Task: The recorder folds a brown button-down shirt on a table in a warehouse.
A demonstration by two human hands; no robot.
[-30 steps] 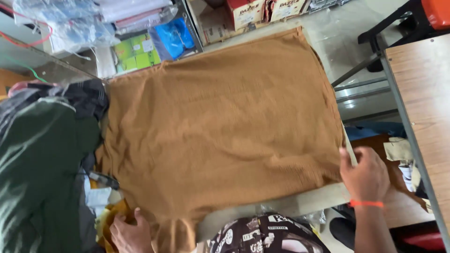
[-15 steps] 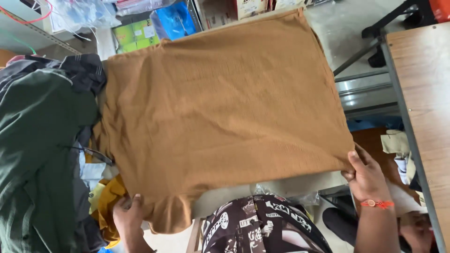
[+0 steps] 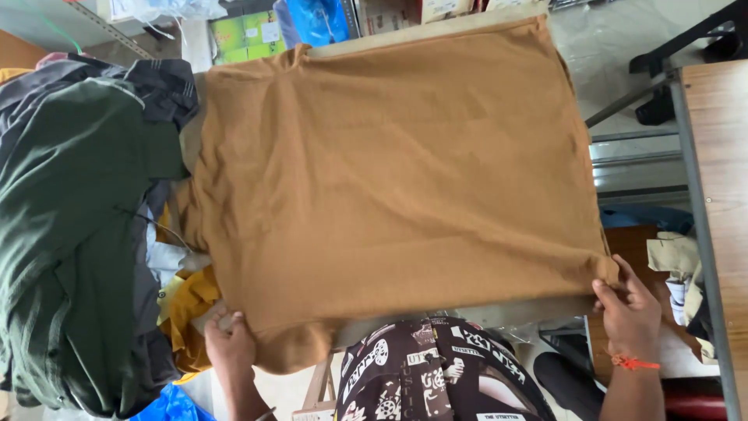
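Now the brown T-shirt [image 3: 389, 187] lies spread flat over the pale table [image 3: 436, 23], filling the middle of the view, and against half a second ago it sits a touch lower and squarer, its far hem reaching toward twelve o'clock. The right hand [image 3: 627, 308] has slid from the side edge to the near corner at four o'clock, and the left hand [image 3: 230, 343] has come up under the sleeve end at seven o'clock. Looking at edges: the shirt's right side runs straight along the table's edge at three o'clock, beyond it a gap of tiled floor [image 3: 615, 47] and then a wooden desk [image 3: 721, 179] on a metal frame, so there is open room on that side. On the nine o'clock side it is tight, the shirt's shoulder butting against a heap of clothes with a dark green shirt [image 3: 70, 234] on top and a yellow garment [image 3: 187, 308] poking out beneath. At twelve o'clock, boxes and a blue bag [image 3: 315, 19] crowd past the table's far rim. Grip check: the right hand's fingers are pinched together on the shirt's corner, an orange band [image 3: 635, 362] round the wrist. The left hand's fingers are curled shut onto the sleeve's edge, the cloth bunched just beside them. A patterned dark garment [image 3: 436, 374] on the person shows at six o'clock.
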